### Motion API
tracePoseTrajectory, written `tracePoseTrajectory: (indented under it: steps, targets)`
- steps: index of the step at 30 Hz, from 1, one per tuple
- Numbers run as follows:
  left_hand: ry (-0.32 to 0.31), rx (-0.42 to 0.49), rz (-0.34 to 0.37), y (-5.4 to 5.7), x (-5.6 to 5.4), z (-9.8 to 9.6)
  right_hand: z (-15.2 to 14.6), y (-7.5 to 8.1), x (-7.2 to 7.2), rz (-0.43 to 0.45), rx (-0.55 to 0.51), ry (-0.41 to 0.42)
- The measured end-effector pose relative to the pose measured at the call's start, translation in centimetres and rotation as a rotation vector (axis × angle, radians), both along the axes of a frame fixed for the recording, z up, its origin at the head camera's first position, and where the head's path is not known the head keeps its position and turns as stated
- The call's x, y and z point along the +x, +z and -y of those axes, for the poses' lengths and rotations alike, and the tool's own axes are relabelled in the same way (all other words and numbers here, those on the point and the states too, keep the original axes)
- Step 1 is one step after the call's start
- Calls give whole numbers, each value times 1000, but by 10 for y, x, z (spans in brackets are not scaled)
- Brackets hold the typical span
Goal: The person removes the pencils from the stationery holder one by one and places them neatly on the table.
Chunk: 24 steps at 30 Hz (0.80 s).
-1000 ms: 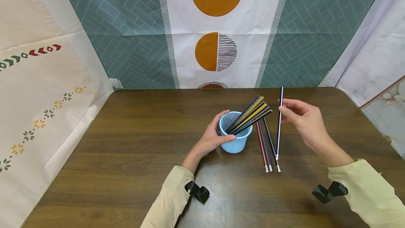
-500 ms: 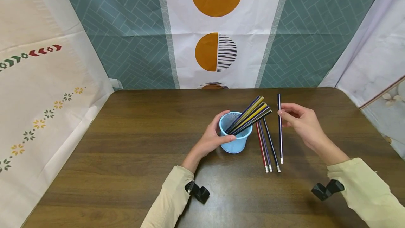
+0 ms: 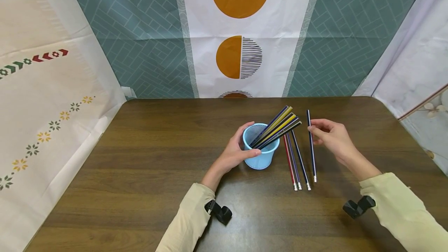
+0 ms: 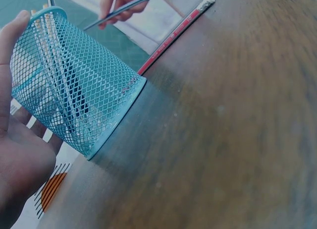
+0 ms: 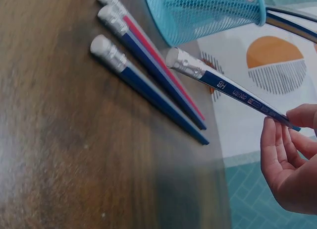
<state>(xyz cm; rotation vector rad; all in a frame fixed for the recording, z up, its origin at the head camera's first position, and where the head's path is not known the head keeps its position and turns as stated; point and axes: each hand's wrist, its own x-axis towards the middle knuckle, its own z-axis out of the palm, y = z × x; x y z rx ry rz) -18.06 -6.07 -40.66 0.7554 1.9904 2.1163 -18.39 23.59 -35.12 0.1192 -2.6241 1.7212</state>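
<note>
My left hand (image 3: 233, 151) grips a light blue mesh pencil cup (image 3: 260, 162), thumb at the near rim and fingers round the far side. Several blue, yellow and black pencils (image 3: 280, 125) lean rightward out of it. My right hand (image 3: 332, 137) pinches a dark blue pencil (image 5: 242, 94) between thumb and fingertips, its eraser end pointing toward me. Left of that pencil, a red pencil (image 3: 290, 162), a purple-blue pencil (image 3: 294, 162) and a dark blue pencil (image 3: 301, 162) lie side by side on the table, eraser ends nearest me. The cup hides part of the red one in the left wrist view.
The brown wooden table (image 3: 157, 174) ends at a back edge against a teal and white patterned cloth (image 3: 150, 42). Light cloths hang at the left and right sides. A small black wrist device (image 3: 218, 212) sits on each sleeve.
My right hand has come nearer to me, bringing the pinched pencil's eraser end from over the rightmost lying pencil to just right of it. The left hand and cup have stayed put.
</note>
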Motion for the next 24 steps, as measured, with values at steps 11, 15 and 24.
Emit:
tracePoseTrajectory:
  steps: [11,15,24]
  targets:
    - [-2,18,-6,0,-1,0,-9,-16,-7,28,59,23]
    - [-1,17,-8,-2,-2,0,-9,-21,-10,41,97,24]
    - [-3,20,-6,-2,-2,0,-7,-32,-13,82,156,28]
